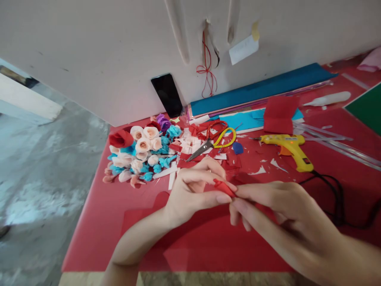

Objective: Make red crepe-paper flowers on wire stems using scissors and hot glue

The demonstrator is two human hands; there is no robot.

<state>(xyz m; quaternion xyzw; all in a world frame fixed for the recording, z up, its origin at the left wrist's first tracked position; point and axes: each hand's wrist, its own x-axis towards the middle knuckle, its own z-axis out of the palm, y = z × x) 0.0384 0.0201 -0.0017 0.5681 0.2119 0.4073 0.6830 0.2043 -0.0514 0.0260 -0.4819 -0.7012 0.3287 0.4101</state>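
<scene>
My left hand [195, 186] and my right hand [268, 206] meet over the red table cover [119, 222], both pinching one small rolled piece of red paper [224, 187]. The left thumb and fingers close round its left end; the right thumb and forefinger press its right end. A pile of small paper roses [143, 153] in white, peach, blue, purple and red lies just beyond the left hand. Scissors [212, 143] with yellow and red handles rest among red and white paper scraps right behind the hands.
A yellow glue gun [290, 146] lies at the right, its black cord [336, 194] looping near my right wrist. Folded red paper [279, 115], blue sheets [262, 89] and clear glue sticks [333, 139] lie further back. A black phone [167, 95] leans on the wall. Grey floor lies left.
</scene>
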